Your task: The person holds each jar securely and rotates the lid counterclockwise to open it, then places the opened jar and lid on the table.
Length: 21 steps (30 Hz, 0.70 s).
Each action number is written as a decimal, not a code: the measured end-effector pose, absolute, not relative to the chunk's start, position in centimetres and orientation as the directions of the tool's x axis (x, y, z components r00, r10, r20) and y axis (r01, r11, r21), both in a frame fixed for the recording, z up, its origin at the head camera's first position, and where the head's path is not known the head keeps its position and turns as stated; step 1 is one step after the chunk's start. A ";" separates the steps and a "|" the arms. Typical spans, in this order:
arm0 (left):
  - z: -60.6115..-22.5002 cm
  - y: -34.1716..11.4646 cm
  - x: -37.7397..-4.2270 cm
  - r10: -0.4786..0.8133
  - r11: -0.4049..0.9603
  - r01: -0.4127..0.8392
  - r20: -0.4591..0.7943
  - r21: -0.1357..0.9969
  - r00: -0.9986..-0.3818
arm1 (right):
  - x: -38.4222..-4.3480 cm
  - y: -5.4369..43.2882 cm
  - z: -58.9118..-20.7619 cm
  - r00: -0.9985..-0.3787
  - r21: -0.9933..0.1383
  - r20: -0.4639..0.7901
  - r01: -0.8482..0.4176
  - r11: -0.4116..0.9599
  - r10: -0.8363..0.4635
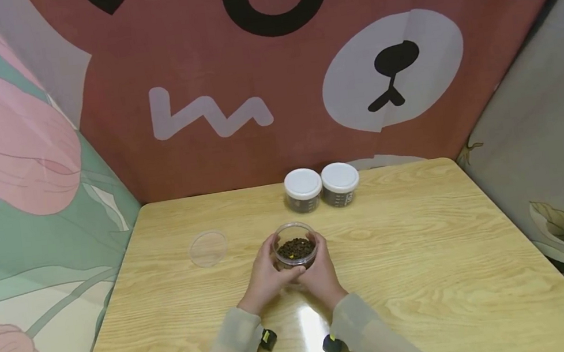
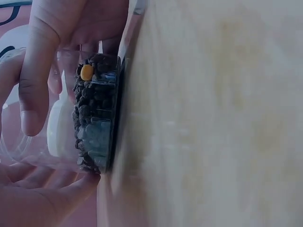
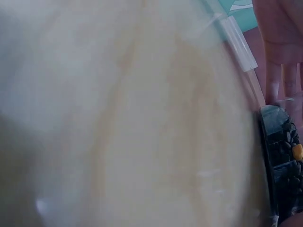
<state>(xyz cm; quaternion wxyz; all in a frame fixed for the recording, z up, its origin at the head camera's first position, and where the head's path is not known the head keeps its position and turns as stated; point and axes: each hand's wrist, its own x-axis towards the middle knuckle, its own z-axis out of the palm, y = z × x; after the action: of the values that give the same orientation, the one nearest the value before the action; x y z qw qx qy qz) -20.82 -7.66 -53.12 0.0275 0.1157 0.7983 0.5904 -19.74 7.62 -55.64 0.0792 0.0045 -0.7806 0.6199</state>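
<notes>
Table (image 1: 453, 261): wood-grained
Lidded tubs (image 1: 303, 184): farther back
Clear disc (image 1: 208, 249): flat, leftward
Jar (image 1: 292, 231): gripped between left hand (image 1: 266, 276) and right hand (image 1: 323, 276)

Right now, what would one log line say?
left hand, right hand: hold transparent jar; inside: dark brown pellets; transparent disc: table, left of jar; two white-lidded jars: behind

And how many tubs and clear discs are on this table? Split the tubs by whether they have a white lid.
Tubs with white lids: 2
Tub without a white lid: 1
Clear disc: 1
Total: 4
</notes>
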 end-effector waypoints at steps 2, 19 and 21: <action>-53.0 -8.0 -21.1 0.200 0.277 0.143 0.089 0.950 -0.976 | -20.1 7.4 -55.4 -0.987 -0.963 0.143 -0.122 0.240 0.075; -52.3 -10.5 -23.4 0.134 0.313 0.103 0.064 0.944 -0.989 | -23.4 6.8 -54.4 -0.986 -0.953 0.083 -0.121 0.278 -0.145; -52.5 -10.8 -23.5 0.124 0.318 0.102 0.066 0.942 -0.990 | -23.7 6.6 -54.6 -0.984 -0.943 0.096 -0.137 0.302 -0.148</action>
<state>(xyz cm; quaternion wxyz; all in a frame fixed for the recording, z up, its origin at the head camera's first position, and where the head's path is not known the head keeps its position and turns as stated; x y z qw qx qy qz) -23.53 -10.79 -52.50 0.0092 0.0696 0.8119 0.5796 -23.71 6.56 -54.56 -0.0047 0.0883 -0.8068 0.5842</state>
